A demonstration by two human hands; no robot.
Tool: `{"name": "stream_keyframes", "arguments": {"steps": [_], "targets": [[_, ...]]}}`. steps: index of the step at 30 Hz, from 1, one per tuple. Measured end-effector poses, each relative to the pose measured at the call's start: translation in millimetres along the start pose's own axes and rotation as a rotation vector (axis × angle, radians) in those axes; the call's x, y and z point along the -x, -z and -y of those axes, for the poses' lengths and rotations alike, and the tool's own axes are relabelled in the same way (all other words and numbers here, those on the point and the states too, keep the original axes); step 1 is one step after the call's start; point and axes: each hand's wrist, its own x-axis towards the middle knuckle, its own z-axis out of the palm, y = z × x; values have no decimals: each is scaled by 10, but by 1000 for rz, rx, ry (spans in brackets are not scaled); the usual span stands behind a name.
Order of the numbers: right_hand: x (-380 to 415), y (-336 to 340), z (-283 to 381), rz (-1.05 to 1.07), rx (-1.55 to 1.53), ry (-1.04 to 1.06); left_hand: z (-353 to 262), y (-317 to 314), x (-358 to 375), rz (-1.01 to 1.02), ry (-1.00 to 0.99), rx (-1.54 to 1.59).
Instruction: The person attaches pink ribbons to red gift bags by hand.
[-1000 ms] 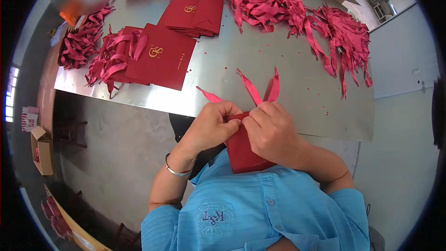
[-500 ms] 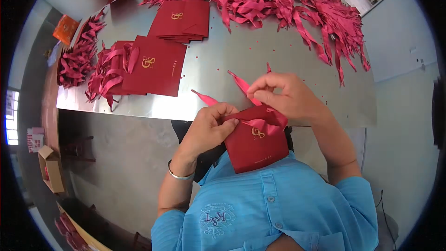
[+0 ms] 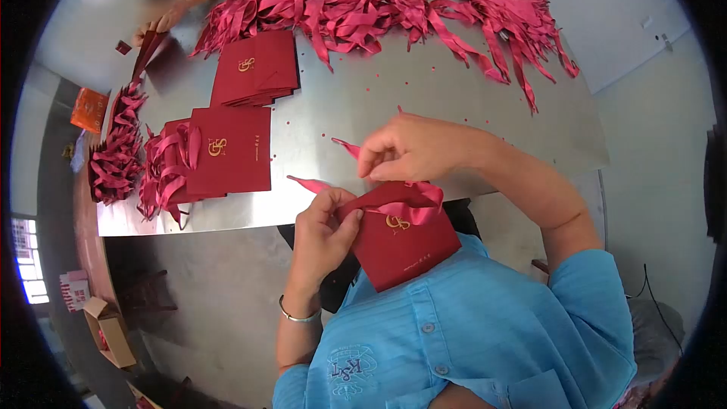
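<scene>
My left hand pinches the upper left corner of a small dark red paper gift bag, thumb on the front and fingers behind. The bag rests against my shirt, its gold logo facing up. A pink ribbon handle loops across its top. My right hand is at the bag's upper edge, fingers bent together on a ribbon whose pointed end sticks out to the left. Another ribbon end sticks out beyond my left hand. The bag's inside and my right fingertips are partly hidden.
On the metal table lie stacked red bags, bags with ribbon handles, a row of ribboned bags and large ribbon heaps. A co-worker's hands hold a dark red piece at the far left.
The view has shifted, bringing more of the co-worker into sight. My right hand has moved slightly left along the bag's top with the ribbon. My left hand keeps its grip on the corner.
</scene>
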Motion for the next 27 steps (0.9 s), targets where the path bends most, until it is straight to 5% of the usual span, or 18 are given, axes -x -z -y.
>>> {"name": "stream_keyframes", "arguments": {"steps": [12,17,27], "targets": [[438,-179,39,-64,191,-15,-2,-36,-49,-13,-76,106],[353,-157,178,-22,-21,-177,83,-24,-88,-21,-257,-12],[35,-143,182,-28,-101,21,11,127,-79,120,-161,16]]}}
